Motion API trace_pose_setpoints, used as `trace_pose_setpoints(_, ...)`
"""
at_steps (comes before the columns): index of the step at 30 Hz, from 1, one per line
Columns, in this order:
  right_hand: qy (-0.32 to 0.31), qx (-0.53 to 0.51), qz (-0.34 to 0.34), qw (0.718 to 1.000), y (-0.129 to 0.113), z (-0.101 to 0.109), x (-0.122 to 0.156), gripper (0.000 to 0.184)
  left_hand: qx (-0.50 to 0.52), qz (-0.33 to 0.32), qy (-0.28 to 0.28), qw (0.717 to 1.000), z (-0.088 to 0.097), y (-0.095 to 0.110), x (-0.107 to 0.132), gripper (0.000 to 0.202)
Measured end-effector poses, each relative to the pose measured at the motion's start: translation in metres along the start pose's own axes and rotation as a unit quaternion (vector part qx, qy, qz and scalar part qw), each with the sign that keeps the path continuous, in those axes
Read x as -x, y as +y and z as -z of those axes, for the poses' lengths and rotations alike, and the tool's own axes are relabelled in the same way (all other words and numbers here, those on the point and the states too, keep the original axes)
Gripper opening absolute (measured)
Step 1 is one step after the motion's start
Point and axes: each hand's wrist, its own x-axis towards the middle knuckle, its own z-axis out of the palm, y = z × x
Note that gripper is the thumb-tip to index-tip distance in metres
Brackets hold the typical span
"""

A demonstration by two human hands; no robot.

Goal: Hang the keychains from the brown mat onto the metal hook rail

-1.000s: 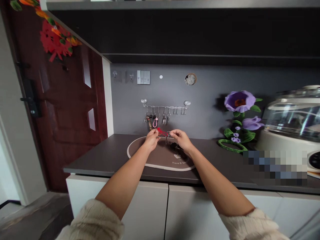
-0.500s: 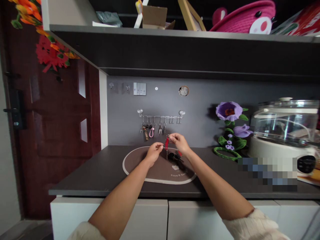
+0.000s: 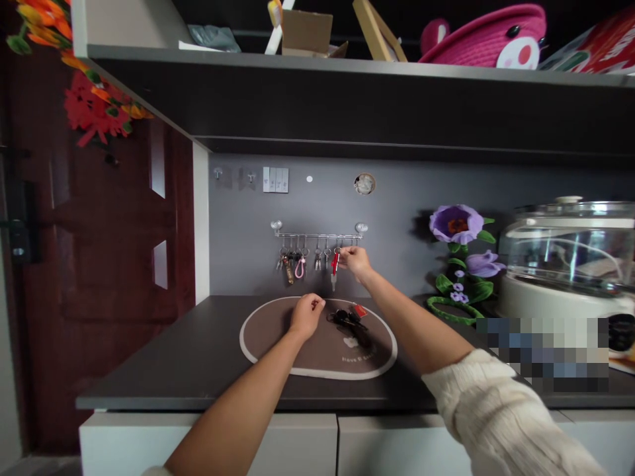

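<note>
Nearest the viewer, two forearms reach over the dark counter (image 3: 163,370) above white cabinet fronts; the right arm wears a cream knitted sleeve (image 3: 496,410). On the counter lies an oval brown mat (image 3: 278,344) with a pale border. The left hand (image 3: 307,314) hovers over the mat's far edge, fingers loosely curled and holding nothing visible. Just to its right, on the mat, lies a dark bunch of keys (image 3: 350,320) with a small red tag. Farther back, the right hand (image 3: 354,261) is raised to the wall-mounted hook rail (image 3: 317,235) — its fingers are pinched on the ring of the red-tagged key (image 3: 335,264), which hangs straight down at a hook right of the rail's middle. Several other keys, one on a pink loop (image 3: 299,267), hang from hooks to the left. Right of the mat stand purple artificial flowers (image 3: 459,228) and a clear-lidded appliance (image 3: 565,258); a dark red door (image 3: 99,264) closes the left side.
</note>
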Motion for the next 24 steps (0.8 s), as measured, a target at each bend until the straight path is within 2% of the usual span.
trace_pose_setpoints(9, 0.100, -0.045, -0.045, 0.993, 0.004, -0.012, -0.030, 0.014, -0.012, 0.007, -0.006, 1.000, -0.001, -0.002, 0.000, 0.017)
trace_pose_setpoints(24, 0.138, -0.043, -0.072, 0.987, 0.029, -0.017, -0.048, 0.008, -0.010, 0.004, -0.008, 1.000, 0.001, 0.000, 0.001, 0.017)
